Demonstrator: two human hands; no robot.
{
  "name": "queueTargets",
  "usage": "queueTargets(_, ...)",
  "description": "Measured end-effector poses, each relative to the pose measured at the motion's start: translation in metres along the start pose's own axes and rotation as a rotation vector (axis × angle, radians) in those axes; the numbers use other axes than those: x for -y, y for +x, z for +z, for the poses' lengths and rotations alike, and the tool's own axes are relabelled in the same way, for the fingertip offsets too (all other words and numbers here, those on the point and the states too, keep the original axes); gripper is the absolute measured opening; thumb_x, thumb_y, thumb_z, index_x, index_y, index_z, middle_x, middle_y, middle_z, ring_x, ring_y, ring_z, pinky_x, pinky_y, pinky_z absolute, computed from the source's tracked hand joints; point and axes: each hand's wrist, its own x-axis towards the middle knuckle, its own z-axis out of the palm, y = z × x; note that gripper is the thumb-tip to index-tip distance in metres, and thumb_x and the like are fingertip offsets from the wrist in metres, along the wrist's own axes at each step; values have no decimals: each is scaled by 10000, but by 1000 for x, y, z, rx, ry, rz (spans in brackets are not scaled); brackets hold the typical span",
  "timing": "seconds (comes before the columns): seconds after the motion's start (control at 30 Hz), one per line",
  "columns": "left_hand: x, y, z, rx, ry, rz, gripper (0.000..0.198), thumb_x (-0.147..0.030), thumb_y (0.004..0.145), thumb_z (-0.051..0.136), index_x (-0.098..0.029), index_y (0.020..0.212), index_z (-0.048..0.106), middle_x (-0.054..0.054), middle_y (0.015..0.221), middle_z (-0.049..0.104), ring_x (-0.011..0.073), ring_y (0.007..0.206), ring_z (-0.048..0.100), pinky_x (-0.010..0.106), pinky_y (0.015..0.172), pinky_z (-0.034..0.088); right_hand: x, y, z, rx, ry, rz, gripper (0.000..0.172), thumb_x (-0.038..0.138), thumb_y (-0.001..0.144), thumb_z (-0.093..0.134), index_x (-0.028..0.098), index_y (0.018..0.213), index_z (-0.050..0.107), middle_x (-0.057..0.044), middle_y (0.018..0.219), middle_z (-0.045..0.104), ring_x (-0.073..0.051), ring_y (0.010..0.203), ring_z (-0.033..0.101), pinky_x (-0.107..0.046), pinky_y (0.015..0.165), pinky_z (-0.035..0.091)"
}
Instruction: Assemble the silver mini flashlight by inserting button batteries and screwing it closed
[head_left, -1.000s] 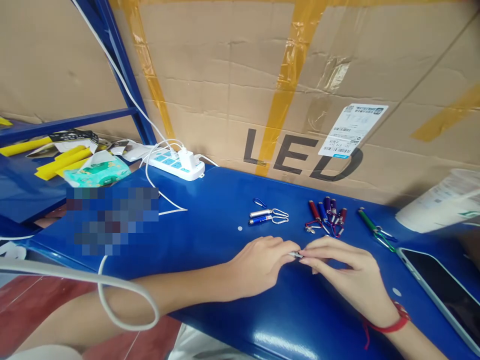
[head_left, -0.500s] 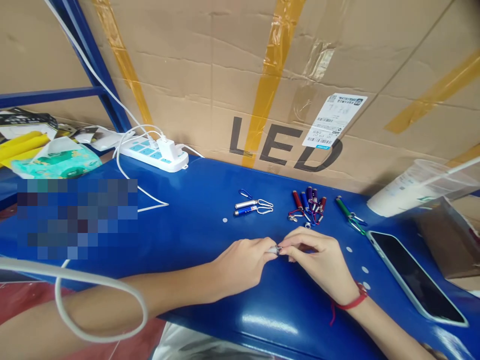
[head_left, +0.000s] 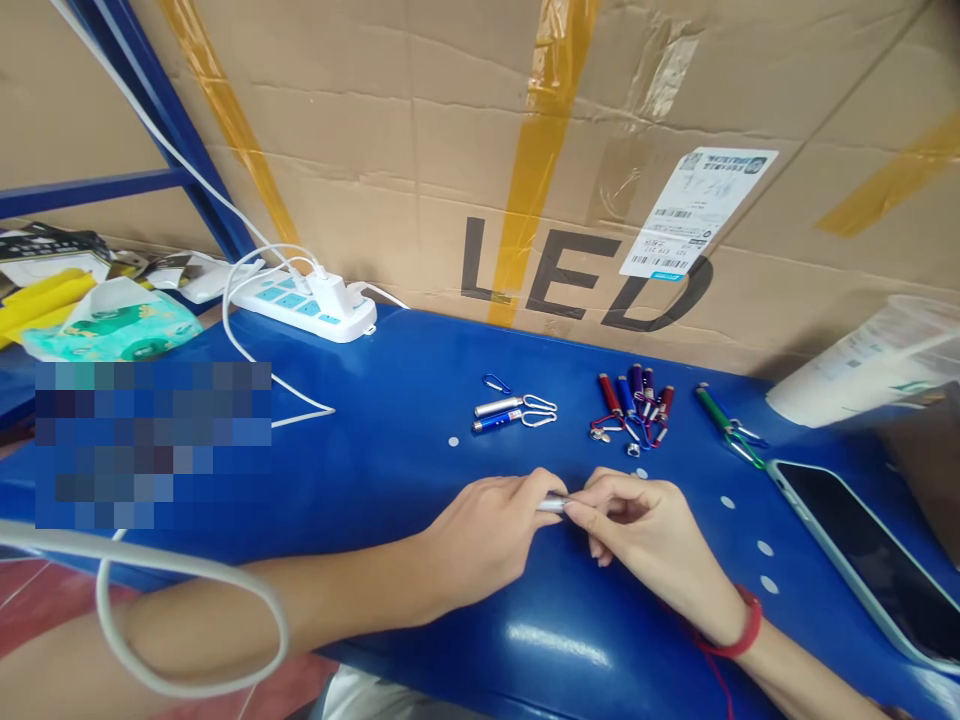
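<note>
In the head view my left hand [head_left: 487, 525] is closed around a small silver keychain flashlight [head_left: 552, 504], with a short length of its barrel showing. My right hand [head_left: 652, 530] pinches the other end of the same flashlight between thumb and fingertips, hiding that end. Beyond my hands lie a silver flashlight [head_left: 496, 408] and a blue flashlight [head_left: 495, 421] with carabiner clips. To their right is a cluster of red [head_left: 609, 393], blue and purple flashlights. A small metal cap [head_left: 634, 450] and some coin-like metal pieces [head_left: 599, 435] lie in front of the cluster.
A green flashlight [head_left: 712, 408], a phone [head_left: 870, 560] and a tilted plastic cup [head_left: 832, 370] are on the right. Several white discs [head_left: 765, 548] dot the blue table [head_left: 390, 400]. A power strip [head_left: 300, 308] stands back left; a white cable loop [head_left: 281, 610] crosses my left forearm.
The view has shifted slightly, so the items on the right appear farther right. Both hands still hold the silver flashlight; the right fingers have changed position a little at its end.
</note>
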Motion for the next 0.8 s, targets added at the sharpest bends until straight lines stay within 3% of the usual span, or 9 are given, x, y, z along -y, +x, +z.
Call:
queueTargets(0.17,2,1,-2,-25,92,100,230,-228,917,280,-189,1026,479,39,936,640,148,852,612,248,785,452,-1,0,-2,30,4,58,331,463,611,721,141,622,643,5,512,518,-73,378,480,-168,340,428)
queueTargets(0.3,1,2,-8,-32,55,51,243,-231,909,296,-211,1055,489,28,905,634,139,817,597,227,740,442,-5,1,-1,26,-66,31,322,466,675,673,146,672,643,-4,514,539,-89,405,497,-182,362,439)
queueTargets(0.37,0,3,-12,-51,-67,-6,234,-228,901,312,-225,1049,494,9,891,621,115,765,576,196,680,428,-7,3,-3,-51,-162,-115,270,421,689,677,153,716,655,-29,602,594,-102,441,528,-202,391,464)
queueTargets(0.47,0,5,-15,-48,-260,-63,215,-213,876,353,-223,1025,507,-35,698,551,66,564,465,157,542,361,-6,3,-9,-193,-336,-473,119,303,712,681,194,757,694,-52,760,647,-132,560,588,-239,494,512)
queueTargets(0.57,2,6,-14,7,-400,-83,187,-218,856,390,-202,983,526,-67,556,434,45,475,347,149,469,283,-2,2,-15,-151,-436,-722,84,201,747,645,237,763,720,-38,773,665,-150,680,622,-257,634,533)
queueTargets(0.8,0,8,-13,109,-559,-148,196,-267,847,413,-156,913,560,-57,575,436,49,527,379,151,497,292,3,4,-24,-11,-479,-729,143,274,800,592,238,756,723,-39,758,672,-142,669,624,-243,615,526)
